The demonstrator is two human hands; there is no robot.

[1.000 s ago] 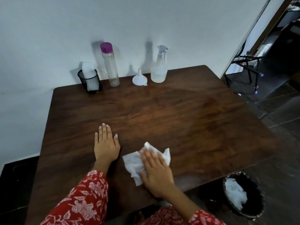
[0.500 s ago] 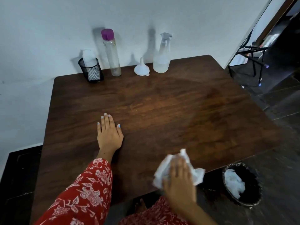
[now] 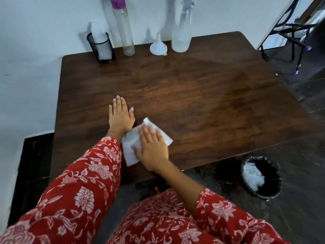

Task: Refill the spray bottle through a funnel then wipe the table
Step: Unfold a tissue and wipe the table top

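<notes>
Head view, looking down on a dark wooden desk (image 3: pixel 193 95) set against a white wall (image 3: pixel 35 32); far edge of desk carries a row of items, near half holds both hands.

Left hand (image 3: pixel 121 115) lies flat, palm down, fingers (image 3: pixel 118 104) straight and close together, holding nothing; pale blue polish on the nails; red floral sleeve (image 3: pixel 79 182) runs back from the wrist toward the camera.

Right hand (image 3: pixel 152 148) just beside the left wrist, palm down on a white tissue (image 3: pixel 131 147); fingers spread flat and pressing the tissue against the desk rather than curled round it; tissue corners stick out beyond the fingertips and toward the near-left; hand slightly blurred.

Back row, left to right: black mesh holder (image 3: pixel 102 48) with a white roll or wad standing in it; tall clear bottle (image 3: pixel 124 27) with purple cap, upright, nearly empty as far as can be told; white funnel (image 3: pixel 158 45) resting mouth down, spout up; spray bottle (image 3: pixel 182 32) upright just beside the funnel, trigger head on, cloudy, liquid level hard to read.

On the floor off the desk's near-right corner: black bin (image 3: pixel 270 182) holding crumpled white tissue; dark metal chair legs (image 3: pixel 290 32) at far right.
</notes>
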